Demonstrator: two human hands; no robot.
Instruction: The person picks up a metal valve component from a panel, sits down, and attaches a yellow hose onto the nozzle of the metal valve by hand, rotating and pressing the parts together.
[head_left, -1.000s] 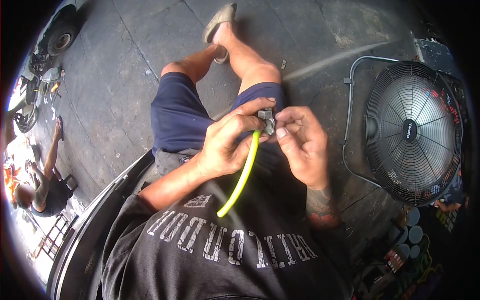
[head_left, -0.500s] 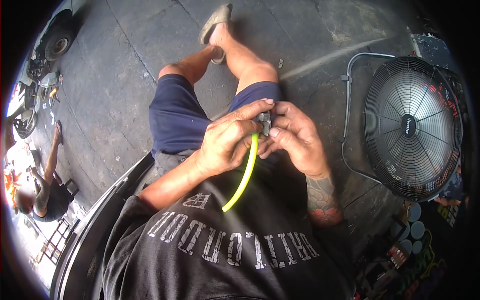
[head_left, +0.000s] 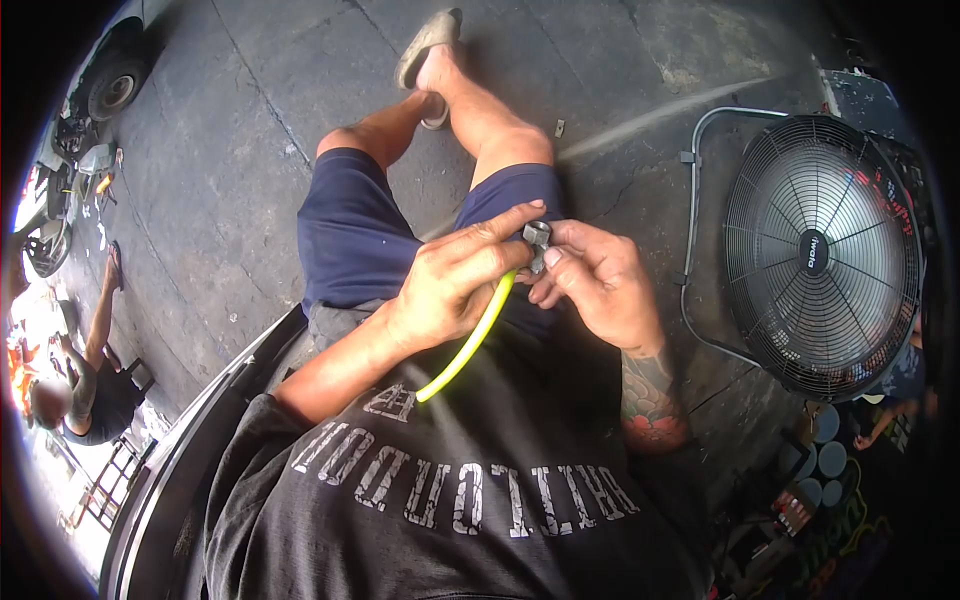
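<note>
Above my lap, my left hand (head_left: 455, 278) is closed, its thumb and fingers around the upper end of a bright yellow-green tube (head_left: 478, 345). The tube's free end hangs in front of my black shirt. At the fingertips sits a small dark grey metal piece (head_left: 537, 235) with a round opening at its top. My right hand (head_left: 605, 285), with a tattooed forearm, pinches this piece between thumb and fingers. Whether the tube is joined to the metal piece is hidden by my left fingers.
A large round floor fan (head_left: 820, 255) in a tube frame stands at the right. Another person (head_left: 95, 395) sits at the far left, near motorbike parts and a vehicle wheel (head_left: 115, 92). At the lower right are several round light-coloured cans (head_left: 832, 460). Grey concrete floor (head_left: 240, 200) lies ahead.
The metal piece has turned, and its round opening now shows. The tube's free end has swung left and slightly up. My right fingers have shifted on the piece.
</note>
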